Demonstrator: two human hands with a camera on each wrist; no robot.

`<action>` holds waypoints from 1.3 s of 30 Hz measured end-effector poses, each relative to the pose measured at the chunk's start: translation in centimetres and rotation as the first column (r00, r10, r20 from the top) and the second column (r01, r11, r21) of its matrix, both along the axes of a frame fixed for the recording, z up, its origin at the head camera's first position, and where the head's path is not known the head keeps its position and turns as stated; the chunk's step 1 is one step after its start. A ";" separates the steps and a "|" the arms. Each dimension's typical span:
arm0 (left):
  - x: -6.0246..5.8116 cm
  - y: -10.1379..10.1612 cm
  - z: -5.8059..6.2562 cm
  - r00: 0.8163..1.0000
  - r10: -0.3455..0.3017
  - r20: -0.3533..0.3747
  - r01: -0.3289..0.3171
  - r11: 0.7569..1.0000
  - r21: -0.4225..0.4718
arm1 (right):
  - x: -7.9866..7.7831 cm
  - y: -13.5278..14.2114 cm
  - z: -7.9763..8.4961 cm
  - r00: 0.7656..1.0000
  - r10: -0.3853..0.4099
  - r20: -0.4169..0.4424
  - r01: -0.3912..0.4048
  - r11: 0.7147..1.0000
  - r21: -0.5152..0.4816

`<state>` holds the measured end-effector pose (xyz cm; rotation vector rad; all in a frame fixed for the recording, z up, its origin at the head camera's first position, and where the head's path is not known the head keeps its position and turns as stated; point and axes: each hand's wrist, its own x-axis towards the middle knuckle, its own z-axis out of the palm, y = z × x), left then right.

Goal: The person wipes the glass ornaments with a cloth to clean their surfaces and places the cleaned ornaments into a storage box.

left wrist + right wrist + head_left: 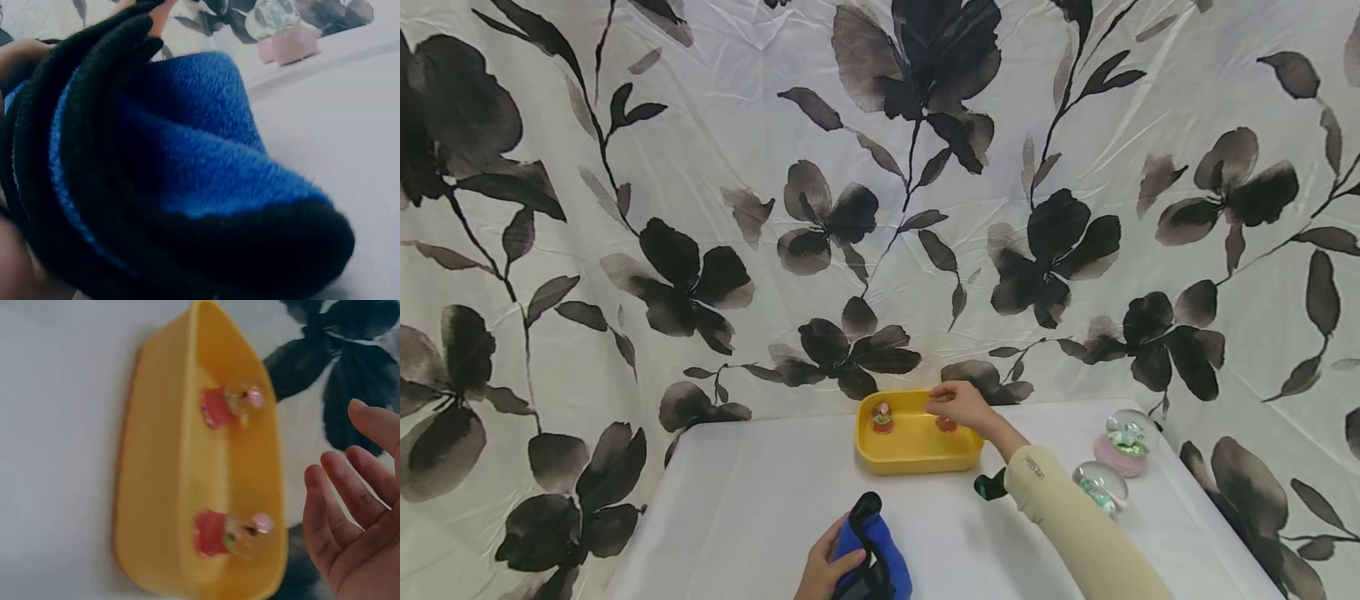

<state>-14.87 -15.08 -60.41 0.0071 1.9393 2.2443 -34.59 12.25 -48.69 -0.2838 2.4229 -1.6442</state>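
Note:
My left hand [822,568] grips a folded blue cloth [889,546] with black edging at the table's front. In the left wrist view the plush blue folds [206,131] fill most of the picture. Over the right side of a yellow tray [917,465] is my right hand [962,406]. Its fingers are loosely bent with nothing between them, as the right wrist view shows. Two small snow globes with red bases stand inside the tray: the left globe [883,418] shows fully, while my hand partly covers the right globe [947,425].
At the table's right stand a larger snow globe [1122,454] on a pink base and another clear globe [1101,486], partly behind my right sleeve [1067,517]. A small black object [990,486] shows by my right wrist. A floral curtain [820,275] hangs behind the white table [737,500].

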 end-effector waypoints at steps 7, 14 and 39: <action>0.2 -0.5 -0.2 0.988 -0.117 -0.105 0.130 0.983 0.130 | 1.9 5.0 4.2 0.995 0.054 -0.086 -0.044 0.992 0.114; 0.0 -0.3 0.6 0.995 -0.064 -0.080 0.076 0.983 0.165 | 4.8 10.5 7.1 0.980 0.022 -0.197 0.010 0.988 0.156; -1.2 -0.2 1.6 0.979 0.105 0.174 -0.163 0.915 0.369 | 16.7 21.9 -1.8 0.759 -0.545 -0.356 0.604 0.794 0.072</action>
